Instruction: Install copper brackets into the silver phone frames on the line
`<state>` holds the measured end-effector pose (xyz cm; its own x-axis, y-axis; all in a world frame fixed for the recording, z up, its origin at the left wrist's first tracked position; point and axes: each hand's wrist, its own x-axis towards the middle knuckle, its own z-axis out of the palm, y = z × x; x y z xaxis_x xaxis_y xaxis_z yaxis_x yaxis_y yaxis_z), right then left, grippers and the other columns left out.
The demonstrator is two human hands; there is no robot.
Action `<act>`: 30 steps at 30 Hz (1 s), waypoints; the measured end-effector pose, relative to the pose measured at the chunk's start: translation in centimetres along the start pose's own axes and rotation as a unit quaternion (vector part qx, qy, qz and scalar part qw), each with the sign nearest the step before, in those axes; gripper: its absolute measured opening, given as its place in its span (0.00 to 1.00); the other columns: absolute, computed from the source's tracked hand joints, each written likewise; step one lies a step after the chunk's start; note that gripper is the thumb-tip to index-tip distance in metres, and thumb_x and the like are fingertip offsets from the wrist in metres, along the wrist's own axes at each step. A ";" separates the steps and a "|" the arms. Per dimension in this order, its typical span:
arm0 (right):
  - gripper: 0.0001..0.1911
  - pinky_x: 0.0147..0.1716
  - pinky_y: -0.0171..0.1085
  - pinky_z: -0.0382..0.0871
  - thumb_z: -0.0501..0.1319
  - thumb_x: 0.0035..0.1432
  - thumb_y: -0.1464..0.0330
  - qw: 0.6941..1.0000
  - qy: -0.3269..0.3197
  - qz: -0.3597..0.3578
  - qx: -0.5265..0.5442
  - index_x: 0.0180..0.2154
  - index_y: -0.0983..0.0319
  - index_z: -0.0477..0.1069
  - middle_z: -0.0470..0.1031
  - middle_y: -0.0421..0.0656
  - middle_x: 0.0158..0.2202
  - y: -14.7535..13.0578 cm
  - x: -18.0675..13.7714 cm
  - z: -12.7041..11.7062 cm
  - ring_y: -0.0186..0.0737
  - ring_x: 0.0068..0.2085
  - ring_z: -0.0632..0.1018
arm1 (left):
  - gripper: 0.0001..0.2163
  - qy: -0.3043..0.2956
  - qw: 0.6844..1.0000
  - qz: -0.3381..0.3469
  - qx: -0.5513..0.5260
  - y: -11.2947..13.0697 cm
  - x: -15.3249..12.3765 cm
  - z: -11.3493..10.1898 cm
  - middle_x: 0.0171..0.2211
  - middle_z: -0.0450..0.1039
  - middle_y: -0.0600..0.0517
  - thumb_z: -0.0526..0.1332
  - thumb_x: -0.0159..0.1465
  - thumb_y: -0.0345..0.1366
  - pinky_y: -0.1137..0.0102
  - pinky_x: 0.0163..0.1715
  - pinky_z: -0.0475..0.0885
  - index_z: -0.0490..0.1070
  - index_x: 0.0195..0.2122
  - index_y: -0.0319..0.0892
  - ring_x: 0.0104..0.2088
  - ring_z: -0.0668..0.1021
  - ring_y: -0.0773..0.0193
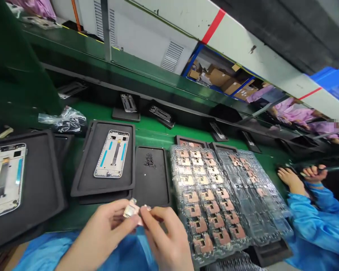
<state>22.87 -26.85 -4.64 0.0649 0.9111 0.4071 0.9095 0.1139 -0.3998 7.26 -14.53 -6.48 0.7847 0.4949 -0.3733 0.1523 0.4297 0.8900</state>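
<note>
My left hand [113, 222] is closed on a small copper-coloured circuit board [132, 210] with a pale metal shield. My right hand [165, 231] pinches the same board at its right end, its fingertips touching those of the left. Beyond them a black tray [84, 177] bears a silver phone frame [113, 153] with blue strips and a dark flex cable. Right of that, a shallow black tray [158, 188] has a little heap of tiny dark parts [150, 160] in it. A clear blister tray [183, 244] with rows of similar boards stands beside my right hand.
Another phone frame [7, 177] lies on a black tray at far left. A second clear tray [251, 203] holds fewer boards. Phone frames in black holders line the green conveyor [183, 131]. A plastic bag [64, 119] lies at back left. At right are a co-worker's hands [290, 178].
</note>
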 end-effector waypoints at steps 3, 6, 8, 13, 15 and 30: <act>0.15 0.40 0.38 0.78 0.60 0.69 0.68 0.994 0.004 0.088 0.059 0.56 0.56 0.76 0.81 0.47 0.43 2.2 2.9 2.3 0.42 0.42 0.81 | 0.21 0.128 0.992 0.010 0.019 0.7 -0.6 -3.4 0.38 0.83 0.49 0.66 0.64 0.57 0.69 0.41 0.83 0.77 0.41 0.42 0.37 0.85 0.56; 0.14 0.35 0.39 0.76 0.55 0.70 0.65 0.952 0.032 0.304 -0.018 0.46 0.61 0.79 0.81 0.49 0.38 6.8 4.9 5.0 0.43 0.36 0.81 | 0.20 0.236 0.970 0.031 0.051 1.4 -0.6 -5.8 0.38 0.83 0.50 0.68 0.62 0.57 0.71 0.38 0.83 0.78 0.40 0.44 0.37 0.86 0.53; 0.13 0.32 0.39 0.72 0.56 0.68 0.67 0.928 0.036 0.364 -0.066 0.40 0.64 0.79 0.81 0.50 0.33 9.3 5.8 7.0 0.45 0.32 0.80 | 0.21 0.276 0.958 0.041 0.060 2.0 -0.4 -6.7 0.39 0.84 0.50 0.68 0.61 0.57 0.70 0.38 0.84 0.78 0.41 0.44 0.39 0.87 0.52; 0.12 0.31 0.38 0.65 0.58 0.66 0.63 0.914 0.040 0.389 -0.105 0.34 0.62 0.76 0.78 0.48 0.32 11.2 6.8 10.0 0.45 0.31 0.78 | 0.19 0.295 0.954 0.054 0.017 2.7 0.7 -7.3 0.40 0.83 0.50 0.67 0.63 0.56 0.68 0.40 0.85 0.77 0.43 0.44 0.37 0.87 0.52; 0.14 0.31 0.38 0.65 0.56 0.67 0.62 0.916 0.045 0.386 -0.103 0.33 0.60 0.74 0.78 0.47 0.31 11.1 6.9 10.4 0.45 0.31 0.78 | 0.18 0.279 0.958 0.070 -0.011 2.8 1.2 -7.4 0.40 0.82 0.51 0.67 0.64 0.54 0.68 0.41 0.85 0.75 0.42 0.44 0.37 0.87 0.54; 0.06 0.33 0.33 0.75 0.56 0.73 0.64 0.916 -0.066 0.264 0.294 0.43 0.57 0.70 0.76 0.41 0.33 0.1 9.0 4.3 0.36 0.32 0.79 | 0.24 0.156 0.987 0.029 -0.021 4.0 1.8 -7.3 0.44 0.83 0.48 0.63 0.70 0.45 0.69 0.48 0.80 0.66 0.64 0.40 0.46 0.85 0.57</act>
<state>21.74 -16.91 -4.56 0.3473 0.9360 -0.0575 0.3844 -0.1980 -0.9017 4.89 -6.35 -5.49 0.5678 0.7249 -0.3900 0.0823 0.4214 0.9031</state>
